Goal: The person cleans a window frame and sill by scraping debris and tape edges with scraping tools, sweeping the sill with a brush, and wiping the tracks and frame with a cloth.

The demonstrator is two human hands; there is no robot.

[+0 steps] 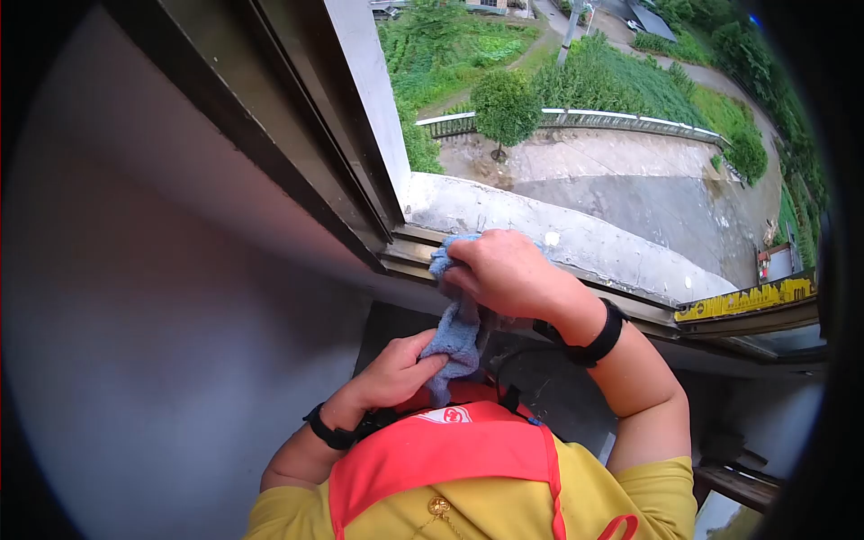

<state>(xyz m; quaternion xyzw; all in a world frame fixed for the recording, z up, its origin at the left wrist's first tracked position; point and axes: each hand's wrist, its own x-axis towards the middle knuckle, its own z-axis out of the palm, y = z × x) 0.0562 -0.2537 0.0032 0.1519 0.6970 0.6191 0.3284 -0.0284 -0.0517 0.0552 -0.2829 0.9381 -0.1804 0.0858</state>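
A blue-grey cloth [456, 340] hangs bunched between my two hands, in front of the window track [412, 252]. My right hand [499, 268] is closed on its upper end, right at the track near the left window frame. Lower down and to the left, my left hand [400, 367] pinches the cloth's lower part between thumb and fingers, close to the red apron [441, 459]. Some of the right fingers are hidden behind the hand and the cloth.
A dark window frame [297, 117] rises at upper left beside a pale wall [180, 270]. Beyond the track lies a rough white outer ledge [558, 225]. At right is a sash with a yellow strip [747, 300]. A paved yard shows far below.
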